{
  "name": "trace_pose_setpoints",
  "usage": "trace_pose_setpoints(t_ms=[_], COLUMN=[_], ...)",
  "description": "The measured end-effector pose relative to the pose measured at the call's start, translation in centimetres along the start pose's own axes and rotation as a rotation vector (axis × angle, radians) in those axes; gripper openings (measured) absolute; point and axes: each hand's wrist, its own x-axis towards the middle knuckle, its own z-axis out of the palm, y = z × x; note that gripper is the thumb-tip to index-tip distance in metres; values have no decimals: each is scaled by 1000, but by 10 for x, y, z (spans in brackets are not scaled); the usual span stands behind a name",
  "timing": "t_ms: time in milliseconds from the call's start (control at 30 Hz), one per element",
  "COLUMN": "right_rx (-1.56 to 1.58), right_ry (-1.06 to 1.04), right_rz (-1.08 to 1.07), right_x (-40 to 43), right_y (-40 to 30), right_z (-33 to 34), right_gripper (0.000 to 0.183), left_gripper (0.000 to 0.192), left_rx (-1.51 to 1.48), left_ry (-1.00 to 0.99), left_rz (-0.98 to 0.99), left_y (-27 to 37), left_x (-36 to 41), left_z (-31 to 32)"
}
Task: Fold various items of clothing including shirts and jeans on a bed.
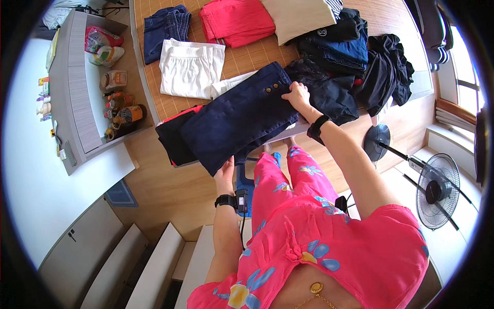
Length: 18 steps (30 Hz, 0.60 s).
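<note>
A pair of dark navy trousers (241, 114), folded lengthwise, stretches slantwise between my hands at the table's near edge. Two gold-coloured buttons sit near the waistband. My right hand (299, 95) pinches the waistband end. At the lower left end of the cloth, my left hand (225, 170) grips the edge from beneath, its fingers partly hidden. Under the trousers lies a black folded garment (175, 139) with some red showing beside it. White folded shorts (191, 71) and another white garment (233, 83), partly covered, lie just beyond.
Folded jeans (166, 31), a red garment (237, 23) and a beige one (299, 17) lie along the far table. Dark clothes (332, 92) are heaped right. A standing fan (438, 191) is at right, a blue stool (245, 185) below, a cabinet with bottles (129, 114) left.
</note>
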Motion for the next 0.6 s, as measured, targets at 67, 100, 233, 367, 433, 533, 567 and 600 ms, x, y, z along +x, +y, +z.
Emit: trace_pose_setpoints(t_ms=[67, 100, 233, 367, 433, 533, 567, 600], right_rx=[64, 138, 472, 489, 485, 441, 403, 399], right_ry=[3, -8, 102, 118, 74, 86, 142, 139], right_rz=[-52, -126, -241, -134, -86, -64, -90, -86], right_x=[1, -2, -3, 34, 41, 41, 41, 39], right_y=[6, 0, -18, -6, 5, 14, 16, 15], right_z=[-3, -4, -20, -17, -3, 11, 14, 14], right_gripper=[38, 35, 31, 32, 33, 37, 38, 38], left_gripper=[28, 28, 21, 27, 25, 24, 24, 23], left_rx=[243, 243, 95, -997, -1068, -970, -970, -982], left_ry=[16, 51, 128, 170, 121, 206, 206, 197], left_rz=[95, 78, 200, -190, -237, -249, -247, -242], left_y=[-2, -3, -4, 16, 14, 11, 11, 11], left_x=[5, 8, 7, 21, 24, 17, 16, 11], left_z=[8, 3, 3, 16, 14, 12, 12, 15])
